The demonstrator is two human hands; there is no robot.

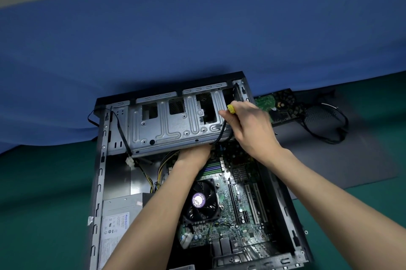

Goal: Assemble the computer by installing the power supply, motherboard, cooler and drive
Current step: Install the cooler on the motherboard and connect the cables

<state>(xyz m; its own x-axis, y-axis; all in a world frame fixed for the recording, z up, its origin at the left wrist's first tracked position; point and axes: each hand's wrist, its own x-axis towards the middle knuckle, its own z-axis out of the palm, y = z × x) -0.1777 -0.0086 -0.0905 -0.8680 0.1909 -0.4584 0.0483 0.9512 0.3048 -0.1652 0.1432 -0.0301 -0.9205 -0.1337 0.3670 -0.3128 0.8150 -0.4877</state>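
An open computer case (98,182) lies on the mat. Inside it sit the power supply (119,221) at the left, the green motherboard (241,221) and a black cooler fan (201,200) with a purple label. A grey metal drive cage (173,124) spans the far end. My right hand (248,124) pinches a yellow connector (230,108) on a black cable above the cage's right end. My left hand (195,154) reaches under the cage's near edge; its fingers are hidden there. A hard drive (267,101) lies outside the case at the right.
A black round part with looped black cable (325,122) lies right of the drive. A white plug (130,162) dangles on a black cable by the cage's left end. Yellow and black wires (158,176) run from the power supply. A grey panel (351,160) lies under the case at right.
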